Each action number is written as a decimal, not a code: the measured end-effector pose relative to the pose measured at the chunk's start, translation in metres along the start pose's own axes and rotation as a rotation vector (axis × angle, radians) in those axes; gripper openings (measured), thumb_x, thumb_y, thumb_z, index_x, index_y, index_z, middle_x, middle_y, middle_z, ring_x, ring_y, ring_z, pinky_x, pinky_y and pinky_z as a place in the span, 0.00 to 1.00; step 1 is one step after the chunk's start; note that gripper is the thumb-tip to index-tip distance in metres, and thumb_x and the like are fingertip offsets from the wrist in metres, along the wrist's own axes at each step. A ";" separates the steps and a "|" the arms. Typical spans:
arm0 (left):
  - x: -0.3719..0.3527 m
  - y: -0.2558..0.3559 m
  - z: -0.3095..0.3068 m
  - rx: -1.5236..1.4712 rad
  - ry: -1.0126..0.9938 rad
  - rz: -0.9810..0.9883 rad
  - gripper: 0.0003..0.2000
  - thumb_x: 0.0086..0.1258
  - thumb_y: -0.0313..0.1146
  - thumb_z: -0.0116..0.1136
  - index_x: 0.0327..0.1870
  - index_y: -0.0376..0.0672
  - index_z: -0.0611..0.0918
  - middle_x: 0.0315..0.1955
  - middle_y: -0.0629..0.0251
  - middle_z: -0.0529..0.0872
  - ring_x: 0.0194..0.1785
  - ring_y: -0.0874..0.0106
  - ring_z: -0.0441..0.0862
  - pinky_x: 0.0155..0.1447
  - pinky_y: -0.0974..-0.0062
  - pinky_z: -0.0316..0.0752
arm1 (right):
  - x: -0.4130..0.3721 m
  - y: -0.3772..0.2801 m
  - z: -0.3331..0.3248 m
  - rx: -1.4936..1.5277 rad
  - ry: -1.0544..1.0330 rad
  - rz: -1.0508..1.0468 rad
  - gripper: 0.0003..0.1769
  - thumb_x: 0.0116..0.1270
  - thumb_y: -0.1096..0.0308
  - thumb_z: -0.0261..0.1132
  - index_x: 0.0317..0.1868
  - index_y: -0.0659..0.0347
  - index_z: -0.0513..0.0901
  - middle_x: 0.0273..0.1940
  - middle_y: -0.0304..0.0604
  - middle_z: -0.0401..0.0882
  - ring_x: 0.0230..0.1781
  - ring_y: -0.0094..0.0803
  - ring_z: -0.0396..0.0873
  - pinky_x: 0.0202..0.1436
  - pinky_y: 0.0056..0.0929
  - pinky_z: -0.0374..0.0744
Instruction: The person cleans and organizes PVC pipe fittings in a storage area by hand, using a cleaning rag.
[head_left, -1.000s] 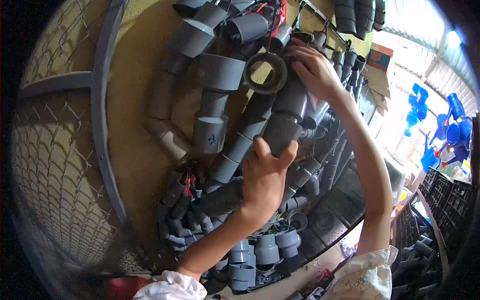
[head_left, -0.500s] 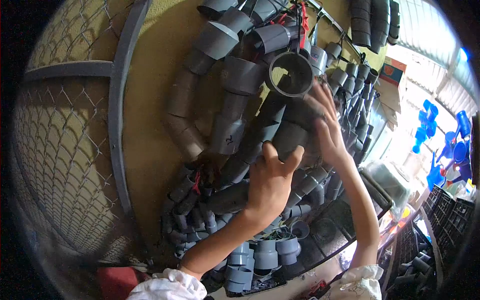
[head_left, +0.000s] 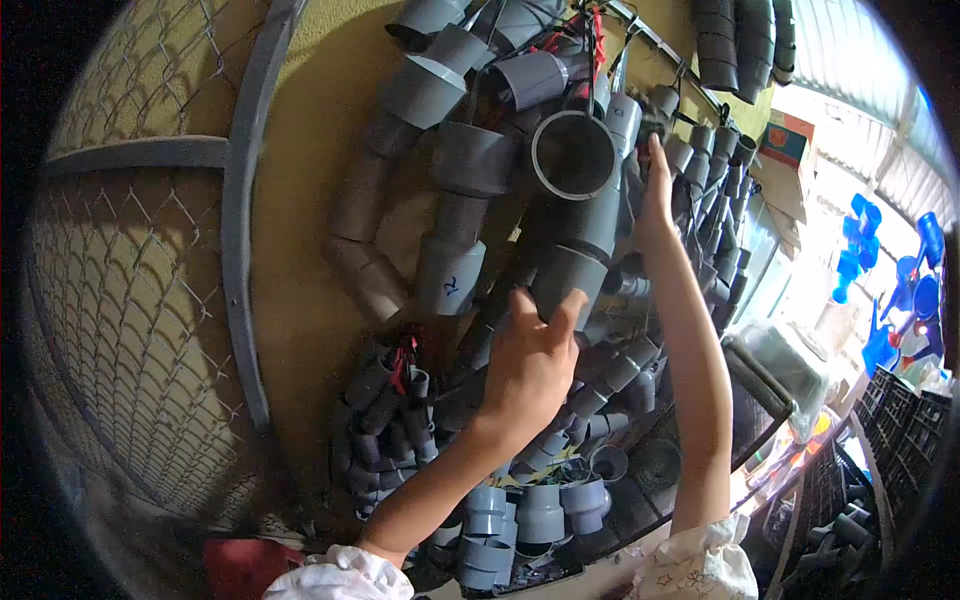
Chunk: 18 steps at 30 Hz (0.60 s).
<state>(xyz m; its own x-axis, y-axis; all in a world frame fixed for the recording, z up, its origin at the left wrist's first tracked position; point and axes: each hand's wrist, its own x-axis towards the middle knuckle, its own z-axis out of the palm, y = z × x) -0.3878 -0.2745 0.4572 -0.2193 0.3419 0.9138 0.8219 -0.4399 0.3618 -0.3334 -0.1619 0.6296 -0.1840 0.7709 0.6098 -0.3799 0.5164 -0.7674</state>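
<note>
A string of grey pipe fittings hangs in front of me, its round open mouth (head_left: pixel 574 155) facing me at the top. My left hand (head_left: pixel 530 365) grips the lower grey pipe fitting (head_left: pixel 572 280) of this string, with thumb and finger at its bottom rim. My right hand (head_left: pixel 655 200) is raised along the string's right side, seen edge-on, most of its fingers hidden. A dark, fuzzy thing (head_left: pixel 654 125) shows at its fingertips; I cannot tell what it is. To the left hangs another fitting marked 12 (head_left: pixel 449 280).
Many more grey fittings (head_left: pixel 540 515) hang in bunches below and behind. A wire mesh gate (head_left: pixel 140 330) with a grey frame stands at left. Black crates (head_left: pixel 915 430) and hanging blue plastic items (head_left: pixel 850 240) are at right. A cardboard box (head_left: pixel 785 145) sits high up.
My right hand has moved up and turned edge-on, out of its blur. My left hand has shifted slightly left and down, still on the fitting, and the string has swung a little.
</note>
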 end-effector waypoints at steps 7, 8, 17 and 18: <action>0.006 -0.020 -0.019 -0.345 -0.088 0.038 0.26 0.52 0.24 0.57 0.51 0.42 0.59 0.40 0.46 0.66 0.43 0.53 0.70 0.48 0.65 0.65 | -0.039 0.006 -0.024 0.151 -0.159 0.092 0.21 0.58 0.46 0.53 0.42 0.55 0.73 0.35 0.40 0.74 0.33 0.30 0.72 0.40 0.29 0.72; 0.007 -0.021 -0.021 -0.423 -0.108 -0.019 0.26 0.53 0.24 0.57 0.51 0.39 0.57 0.43 0.51 0.66 0.47 0.62 0.68 0.53 0.69 0.62 | -0.049 0.005 -0.023 0.091 -0.042 0.064 0.22 0.59 0.47 0.53 0.43 0.57 0.73 0.36 0.39 0.74 0.34 0.29 0.72 0.41 0.29 0.72; 0.009 -0.032 -0.014 -1.070 -0.308 -0.223 0.30 0.56 0.25 0.53 0.53 0.46 0.48 0.33 0.60 0.71 0.34 0.75 0.72 0.43 0.76 0.68 | -0.067 0.008 -0.028 0.079 -0.053 0.430 0.21 0.59 0.46 0.53 0.35 0.57 0.76 0.29 0.40 0.78 0.26 0.30 0.75 0.34 0.27 0.75; 0.009 -0.026 -0.017 -1.159 -0.336 -0.254 0.30 0.56 0.25 0.53 0.54 0.47 0.47 0.33 0.60 0.71 0.34 0.75 0.72 0.43 0.75 0.68 | -0.053 0.013 -0.032 0.194 -0.128 0.447 0.19 0.59 0.48 0.53 0.30 0.55 0.76 0.25 0.39 0.77 0.22 0.29 0.75 0.30 0.27 0.75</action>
<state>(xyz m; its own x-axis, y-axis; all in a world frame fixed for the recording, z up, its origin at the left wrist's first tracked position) -0.4202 -0.2746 0.4596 -0.0175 0.6464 0.7628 -0.2134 -0.7478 0.6287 -0.2999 -0.1839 0.5809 -0.4726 0.8424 0.2588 -0.3981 0.0579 -0.9155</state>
